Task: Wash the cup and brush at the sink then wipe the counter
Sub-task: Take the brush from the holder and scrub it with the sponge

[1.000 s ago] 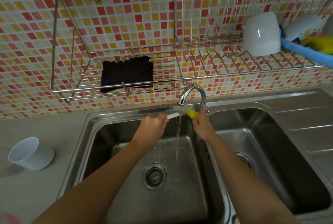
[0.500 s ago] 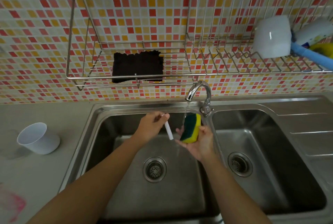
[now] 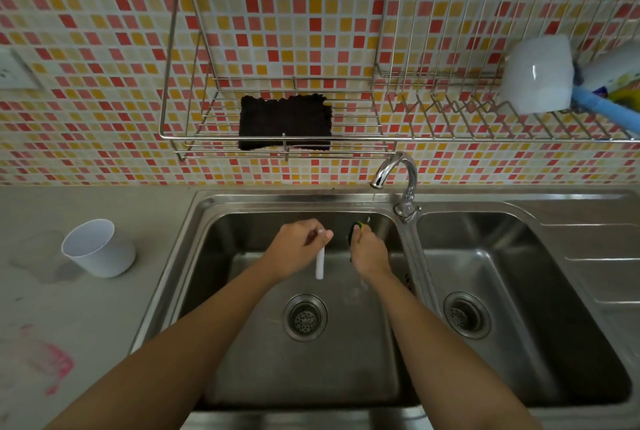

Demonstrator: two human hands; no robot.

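Over the left sink basin (image 3: 242, 377), my left hand (image 3: 298, 247) pinches a thin white brush handle (image 3: 319, 265) that hangs down from my fingers; its bristle end is hidden. Just to the right, my right hand (image 3: 369, 253) grips a yellow and green sponge (image 3: 356, 230), mostly covered by my fingers, under the chrome tap (image 3: 398, 170). A thin trickle falls from the spout. A white cup (image 3: 98, 249) lies tilted on the grey counter (image 3: 86, 308) left of the sink.
A pink stain (image 3: 52, 360) marks the counter at the front left. A wire rack (image 3: 194, 107) on the tiled wall holds a black cloth (image 3: 284, 121), a white mug (image 3: 536, 74) and a blue-handled tool (image 3: 606, 107). The right basin (image 3: 536, 343) has a drainboard beside it.
My right hand closed round the sponge and turned knuckles up, hiding most of it. The brush handle swung from pointing right to hanging down. The water stream thinned to a trickle.
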